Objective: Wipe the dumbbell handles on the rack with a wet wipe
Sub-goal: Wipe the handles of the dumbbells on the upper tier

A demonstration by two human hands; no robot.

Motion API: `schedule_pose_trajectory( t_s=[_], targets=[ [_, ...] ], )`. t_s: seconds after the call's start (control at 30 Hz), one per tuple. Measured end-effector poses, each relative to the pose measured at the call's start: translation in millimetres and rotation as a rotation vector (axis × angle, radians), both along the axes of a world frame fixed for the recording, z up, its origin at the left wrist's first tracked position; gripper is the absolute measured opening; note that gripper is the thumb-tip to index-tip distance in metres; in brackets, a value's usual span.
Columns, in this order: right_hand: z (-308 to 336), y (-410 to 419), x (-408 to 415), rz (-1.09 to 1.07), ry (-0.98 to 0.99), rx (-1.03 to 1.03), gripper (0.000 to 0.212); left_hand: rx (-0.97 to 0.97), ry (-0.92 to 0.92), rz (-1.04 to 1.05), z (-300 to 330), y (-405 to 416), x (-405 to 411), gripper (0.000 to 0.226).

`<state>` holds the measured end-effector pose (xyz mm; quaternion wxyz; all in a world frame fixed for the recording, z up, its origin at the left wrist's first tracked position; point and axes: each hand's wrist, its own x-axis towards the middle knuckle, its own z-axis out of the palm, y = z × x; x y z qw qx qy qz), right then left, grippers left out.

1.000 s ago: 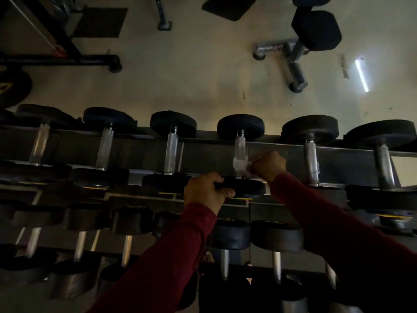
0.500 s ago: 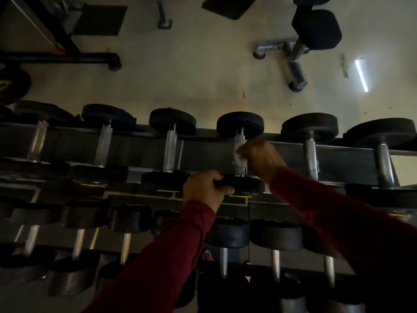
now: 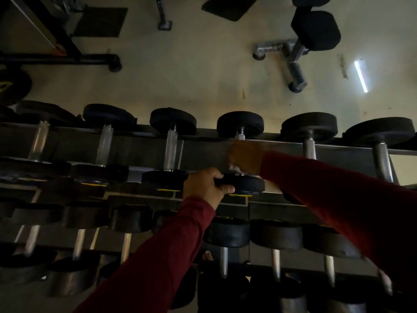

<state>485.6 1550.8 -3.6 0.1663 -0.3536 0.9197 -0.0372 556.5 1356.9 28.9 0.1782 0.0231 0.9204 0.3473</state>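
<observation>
Two hands work one dumbbell (image 3: 240,154) on the rack's (image 3: 203,152) far tier: the left hand (image 3: 204,185) grips its near weight head, the blurred right hand (image 3: 244,158) curls round the handle, a white wet wipe (image 3: 234,168) peeking beneath its fingers (image 3: 235,154)

Black dumbbell heads (image 3: 240,124) with silver handles (image 3: 171,149) line a dark grey rack (image 3: 203,152). Dark red sleeves (image 3: 158,256) reach in; yellow markings (image 3: 239,195) edge some heads.
</observation>
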Motion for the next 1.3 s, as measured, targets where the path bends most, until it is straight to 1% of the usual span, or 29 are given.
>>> schedule_pose_trajectory(
  t_s=[0.03,0.07,0.1,0.13,0.17,0.2,0.27,0.33,0.37,0.43,0.47,0.53,0.6,0.63,0.73,0.83,0.9,0.97,1.0,1.07,1.1,1.17,1.2,1.27,1.3],
  targets=[
    [9.6,1.1,5.6,0.129,0.057,0.119,0.019,-0.004,0.001,-0.01,0.5,-0.2,-0.8,0.041],
    [12.9,3.3,5.2,0.157,0.053,0.156,0.017,-0.019,0.005,-0.03,1.2,-0.2,-2.4,0.041],
    [15.1,7.9,6.2,0.002,0.016,0.126,0.018,-0.045,0.015,-0.072,1.9,-0.9,-4.2,0.041],
    [17.4,12.9,8.0,-0.16,0.008,0.004,0.018,-0.074,0.023,-0.137,2.6,-1.5,-6.2,0.041],
    [23.9,16.9,12.0,-0.367,-0.015,-0.154,0.018,-0.099,0.034,-0.225,5.6,-0.8,-7.6,0.041],
    [23.7,22.5,16.8,-0.568,0.02,-0.293,0.019,-0.124,0.057,-0.331,9.2,1.0,-8.3,0.04],
    [19.8,34.7,27.7,-1.015,0.027,-0.546,0.023,-0.179,0.16,-0.56,15.8,11.2,-9.3,0.043],
    [15.4,42.5,40.1,-1.378,-0.139,-0.811,0.027,-0.288,0.219,-0.751,17.8,31.4,-8.1,0.052],
    [16.2,45.9,45.5,-1.501,-0.243,-0.95,0.027,-0.395,0.231,-0.828,18.4,44.8,-6.8,0.056],
    [16.6,51.7,52.2,-1.633,-0.366,-1.109,0.026,-0.654,0.278,-0.929,14.9,73.6,-3.4,0.057],
    [14.4,56.9,55.0,-1.659,-0.389,-1.146,0.025,-0.769,0.292,-0.957,15.4,87.7,-1.4,0.053],
    [9.4,65.6,61.9,-1.686,-0.426,-1.201,0.026,-0.953,0.261,-1.004,14.3,111.5,4.1,0.043],
    [7.0,72.3,68.7,-1.684,-0.51,-1.284,0.029,-1.052,0.246,-1.035,12.6,126.1,8.6,0.038],
    [9.3,74.0,71.2,-1.673,-0.567,-1.334,0.029,-1.067,0.265,-1.033,12.1,128.5,10.4,0.036],
    [9.6,77.0,70.2,-1.658,-0.679,-1.418,0.032,-0.98,0.304,-1.0,8.3,120.1,12.9,0.037],
    [15.7,70.8,62.5,-1.696,-0.642,-1.418,0.033,-0.873,0.334,-0.996,7.4,104.9,10.3,0.051],
    [21.4,63.4,58.3,-1.686,-0.621,-1.416,0.024,-0.75,0.35,-0.93,7.2,95.0,10.1,0.062],
    [26.8,56.6,54.1,-1.69,-0.657,-1.39,0.014,-0.666,0.355,-0.859,5.1,84.5,12.6,0.073],
    [27.1,55.6,51.8,-1.688,-0.69,-1.39,0.017,-0.645,0.353,-0.838,3.2,79.6,14.2,0.076],
    [22.6,54.3,46.8,-1.673,-0.742,-1.415,0.032,-0.61,0.35,-0.786,-2.3,71.0,17.5,0.077],
    [20.6,52.5,44.4,-1.671,-0.754,-1.424,0.035,-0.591,0.344,-0.753,-4.8,67.9,19.4,0.076],
    [16.1,47.2,37.9,-1.663,-0.693,-1.327,0.025,-0.536,0.337,-0.697,-9.6,66.8,20.3,0.073],
    [14.5,43.9,35.0,-1.635,-0.626,-1.218,0.02,-0.505,0.329,-0.675,-11.4,67.3,19.8,0.07],
    [10.5,39.2,26.0,-1.548,-0.436,-0.997,0.022,-0.43,0.304,-0.6,-13.5,68.1,17.4,0.066],
    [11.2,36.4,22.2,-1.512,-0.343,-0.9,0.022,-0.378,0.277,-0.52,-15.5,67.4,17.0,0.065]
  ],
)
